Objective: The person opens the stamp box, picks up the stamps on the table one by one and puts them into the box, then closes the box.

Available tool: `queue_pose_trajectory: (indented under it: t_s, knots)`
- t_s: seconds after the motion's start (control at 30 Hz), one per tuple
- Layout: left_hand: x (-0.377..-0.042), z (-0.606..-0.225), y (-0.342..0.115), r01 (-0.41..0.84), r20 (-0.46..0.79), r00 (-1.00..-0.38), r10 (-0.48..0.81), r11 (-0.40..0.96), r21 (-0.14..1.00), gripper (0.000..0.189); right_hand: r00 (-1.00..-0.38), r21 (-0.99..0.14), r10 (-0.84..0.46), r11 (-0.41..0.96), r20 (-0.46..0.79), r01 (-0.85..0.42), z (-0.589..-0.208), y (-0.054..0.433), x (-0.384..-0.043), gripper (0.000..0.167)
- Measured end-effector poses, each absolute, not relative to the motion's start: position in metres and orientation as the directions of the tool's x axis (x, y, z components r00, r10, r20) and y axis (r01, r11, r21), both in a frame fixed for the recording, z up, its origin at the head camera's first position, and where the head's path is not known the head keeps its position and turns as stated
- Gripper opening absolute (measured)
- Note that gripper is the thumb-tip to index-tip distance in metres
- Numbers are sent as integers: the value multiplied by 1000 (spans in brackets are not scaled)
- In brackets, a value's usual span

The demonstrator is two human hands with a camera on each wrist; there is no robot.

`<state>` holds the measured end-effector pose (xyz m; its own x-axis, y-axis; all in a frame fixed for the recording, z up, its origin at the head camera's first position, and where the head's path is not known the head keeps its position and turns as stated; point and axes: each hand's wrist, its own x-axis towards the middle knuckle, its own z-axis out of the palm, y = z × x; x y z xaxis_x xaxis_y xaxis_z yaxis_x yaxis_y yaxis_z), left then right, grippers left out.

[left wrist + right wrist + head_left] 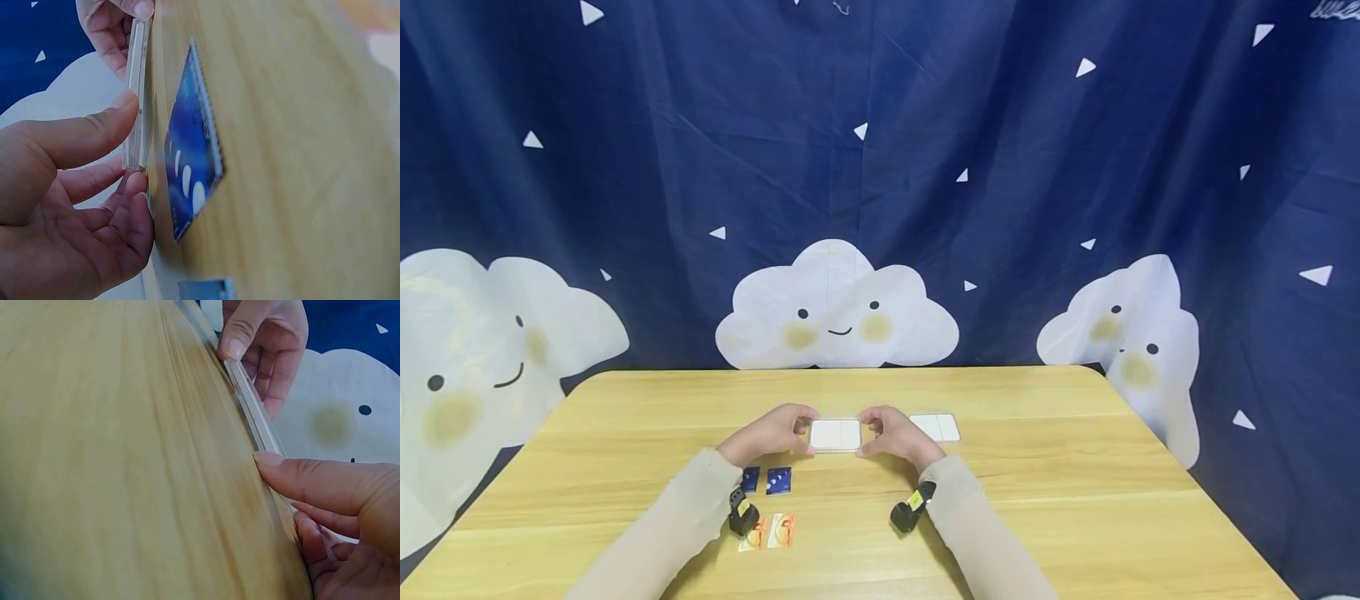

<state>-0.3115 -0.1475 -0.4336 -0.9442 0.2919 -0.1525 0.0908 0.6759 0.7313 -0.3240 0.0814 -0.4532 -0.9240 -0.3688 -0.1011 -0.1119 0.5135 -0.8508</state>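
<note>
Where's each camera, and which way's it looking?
Head: on the person's head, facing forward and down over the pale wooden table; left hand, right hand and beige sleeves show.
Left wrist: worn there, seeing the flat white rectangular case with clear edges; both hands show.
Right wrist: worn there, facing that case; both hands show.
Shared: the wrist views both show the case and, behind, the dark blue cloth curtain.

Soft light is washing evenly over the table (1060, 500), faint shadows are gathering beneath the sleeves (996, 533), and over on the wrist views it's running dimmer, the tabletop blurring, an orange patch (372, 15) sitting out of focus up top
</note>
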Motion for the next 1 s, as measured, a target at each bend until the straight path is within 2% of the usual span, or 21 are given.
queue_pose_trajectory:
  t_s: [0.27, 0.53, 1.0]
  knots:
    - [-316, -437, -146, 88, -158, -933, 324, 630, 772, 49, -919, -859, -382, 498, -94, -119, -454, 82, -323, 53]
    - [-316, -437, -145, 98, -156, -932, 327, 642, 760, 57, -922, -857, -377, 501, -90, -121, -454, 82, -324, 53]
    - [-317, -441, -150, 71, -141, -945, 293, 610, 789, 58, -923, -855, -376, 504, -86, -126, -455, 82, -325, 52]
